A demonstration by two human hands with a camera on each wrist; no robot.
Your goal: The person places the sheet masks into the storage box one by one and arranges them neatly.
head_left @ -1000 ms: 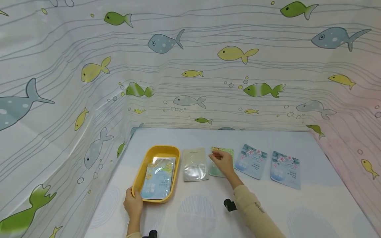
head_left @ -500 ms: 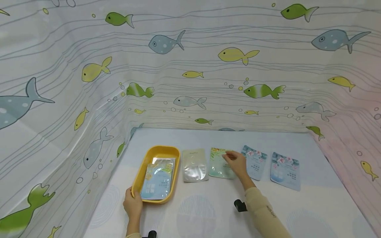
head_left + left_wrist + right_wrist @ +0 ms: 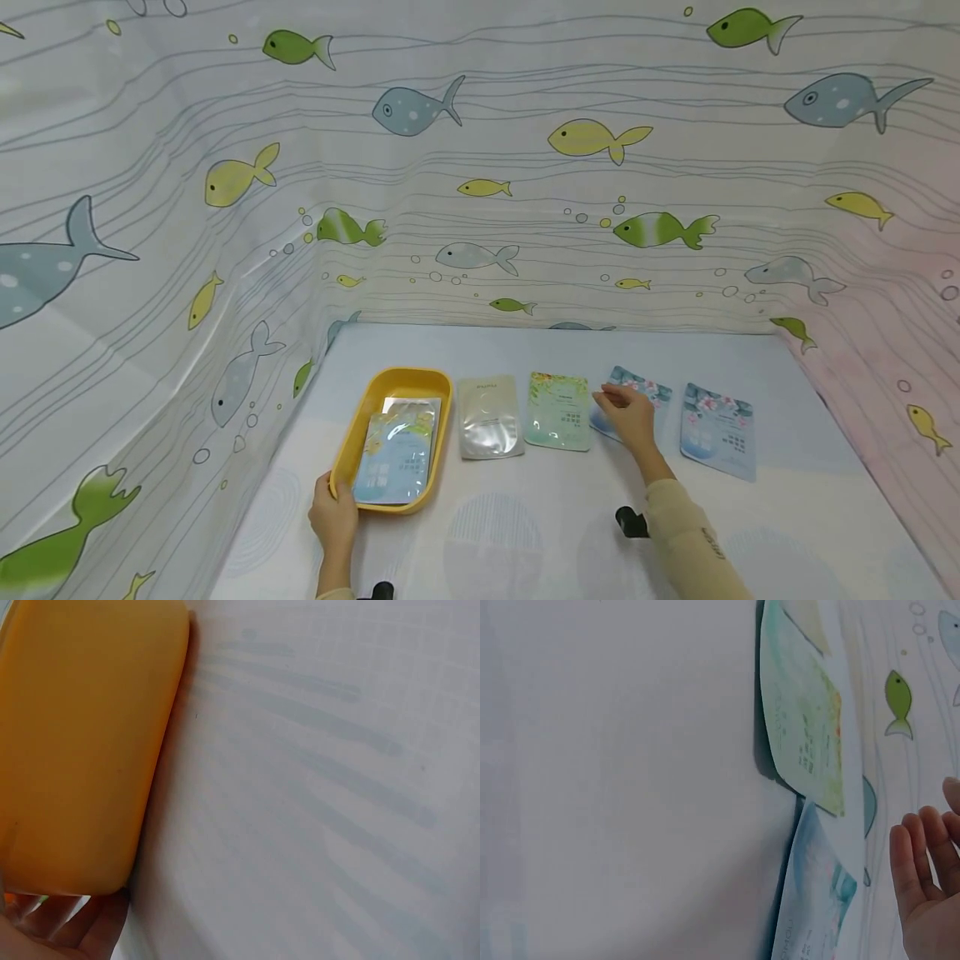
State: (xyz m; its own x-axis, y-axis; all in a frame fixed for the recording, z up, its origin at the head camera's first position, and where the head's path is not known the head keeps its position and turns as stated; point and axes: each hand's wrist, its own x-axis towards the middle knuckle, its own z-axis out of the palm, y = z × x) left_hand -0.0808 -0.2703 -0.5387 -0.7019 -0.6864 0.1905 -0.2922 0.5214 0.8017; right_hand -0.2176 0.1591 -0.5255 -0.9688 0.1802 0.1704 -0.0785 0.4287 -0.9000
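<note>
At the front left corner of a yellow tray [image 3: 408,382], my left hand [image 3: 335,517] grips the rim. The left wrist view has my fingers [image 3: 97,926] curled at the tray's end. Inside the tray lies a glossy blue sachet [image 3: 397,458] on top of another one. My right hand [image 3: 630,421] hovers over a blue floral sachet [image 3: 662,404] and partly hides it in the head view. Its fingers look loosely extended in the right wrist view, with nothing held. Left of that hand lies a green sachet [image 3: 558,412], and to its right a second blue floral sachet [image 3: 716,433].
A beige and silver sachet [image 3: 489,417] lies between the tray and the green one. The sachets form a row across the pale tabletop [image 3: 517,533]. A fish-print curtain [image 3: 540,233] encloses the back and sides.
My right hand has moved rightward, from above the green sachet to above the blue floral one beside it. The left hand, tray and sachets have stayed in place.
</note>
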